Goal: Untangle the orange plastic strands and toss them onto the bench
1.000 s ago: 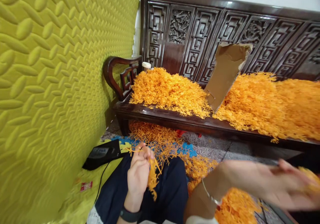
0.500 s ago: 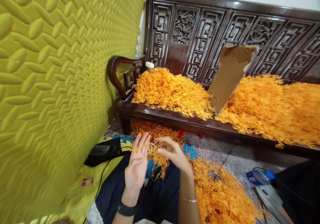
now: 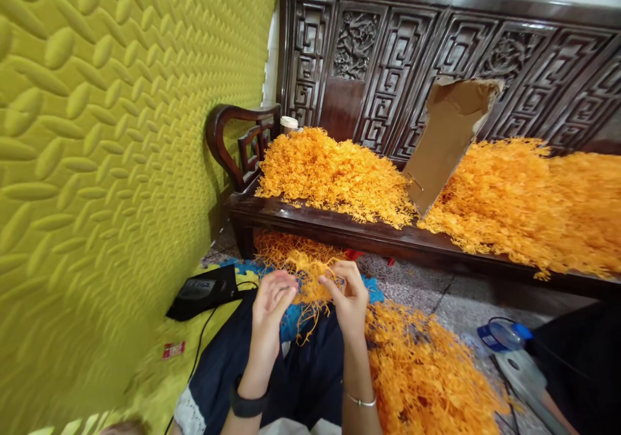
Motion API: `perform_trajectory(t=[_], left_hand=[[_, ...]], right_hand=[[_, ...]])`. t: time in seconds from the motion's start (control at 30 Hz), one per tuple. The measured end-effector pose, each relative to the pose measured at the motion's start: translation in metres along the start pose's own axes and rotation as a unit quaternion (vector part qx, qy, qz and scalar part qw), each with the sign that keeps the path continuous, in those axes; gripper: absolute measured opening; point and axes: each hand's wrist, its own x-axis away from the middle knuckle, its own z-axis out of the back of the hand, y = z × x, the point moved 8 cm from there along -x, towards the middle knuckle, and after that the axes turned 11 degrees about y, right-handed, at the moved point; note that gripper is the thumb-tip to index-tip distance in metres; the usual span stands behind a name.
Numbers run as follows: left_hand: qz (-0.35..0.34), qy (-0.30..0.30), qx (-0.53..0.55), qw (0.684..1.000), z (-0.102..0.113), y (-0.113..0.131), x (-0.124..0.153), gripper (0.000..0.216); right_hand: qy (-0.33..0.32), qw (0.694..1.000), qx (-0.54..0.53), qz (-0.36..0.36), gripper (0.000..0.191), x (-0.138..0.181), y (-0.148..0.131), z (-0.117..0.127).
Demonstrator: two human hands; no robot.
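Orange branching strands (image 3: 313, 283) that look like plastic lie in a loose tangle between my hands, some hanging over my dark-clothed lap. My left hand (image 3: 272, 302), with a black wristband, is at the tangle's left side; its fingers are loosely bent and apart from the thumb, with no grip visible. On the right side, my right hand (image 3: 350, 296), wearing a silver bangle, has its thumb and forefinger bent together at the edge of the strands, seemingly pinching some. Just right of my lap lies a large heap of the same orange strands (image 3: 427, 370) on the floor.
A dark carved wooden bench (image 3: 310, 218) carries orange piles (image 3: 334, 173), parted by a cardboard piece (image 3: 441, 144). Yellow foam matting (image 3: 121, 163) stands at the left. A black device (image 3: 201, 291) with a cable lies beside my lap. A blue-capped bottle (image 3: 504, 335) is at the right.
My left hand's upright, spread fingers have bent inward toward the strands. My right hand has turned and drawn its fingers in toward the thumb. The tangle between them looks fuller.
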Motion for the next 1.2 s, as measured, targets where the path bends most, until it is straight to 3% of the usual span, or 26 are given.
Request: perform_trajectory(t=[0.13, 0.2, 0.37, 0.47, 0.6, 0.77, 0.9, 0.97, 1.03, 1.2], left_hand=[[0.050, -0.119, -0.024, 0.991, -0.016, -0.018, 0.013, 0.047], [0.045, -0.104, -0.021, 0.993, -0.016, -0.020, 0.017, 0.054], [0.039, -0.027, -0.041, 0.998, -0.011, -0.016, 0.013, 0.037], [0.011, 0.015, -0.072, 0.997, -0.002, -0.012, 0.006, 0.028], [-0.010, 0.060, -0.085, 0.994, 0.011, -0.013, 0.002, 0.023], [-0.015, 0.051, -0.101, 0.993, 0.010, -0.010, 0.003, 0.024], [0.001, 0.015, -0.103, 0.995, 0.000, -0.010, 0.006, 0.031], [0.007, -0.018, -0.115, 0.993, -0.005, -0.013, 0.008, 0.032], [0.004, -0.043, -0.133, 0.990, -0.009, -0.015, 0.010, 0.031], [-0.008, -0.049, -0.152, 0.987, -0.005, -0.016, 0.009, 0.028]], right_hand=[[-0.010, 0.997, 0.029, 0.066, 0.002, 0.011, -0.020, -0.003], [-0.046, 0.995, 0.045, 0.079, 0.009, 0.019, -0.027, -0.010], [-0.163, 0.983, 0.043, 0.072, 0.030, 0.037, -0.036, -0.026], [-0.178, 0.981, 0.040, 0.061, 0.029, 0.038, -0.035, -0.023], [-0.140, 0.988, 0.038, 0.058, 0.023, 0.032, -0.033, -0.012], [-0.022, 0.997, 0.042, 0.056, 0.014, 0.028, -0.032, 0.002], [0.066, 0.994, 0.039, -0.081, 0.020, 0.032, -0.007, 0.010], [0.038, 0.986, 0.010, -0.159, 0.032, 0.037, 0.006, 0.003], [-0.020, 0.981, -0.021, -0.193, 0.038, 0.039, 0.008, -0.007], [-0.135, 0.976, -0.056, -0.162, 0.017, 0.036, -0.004, -0.020]])
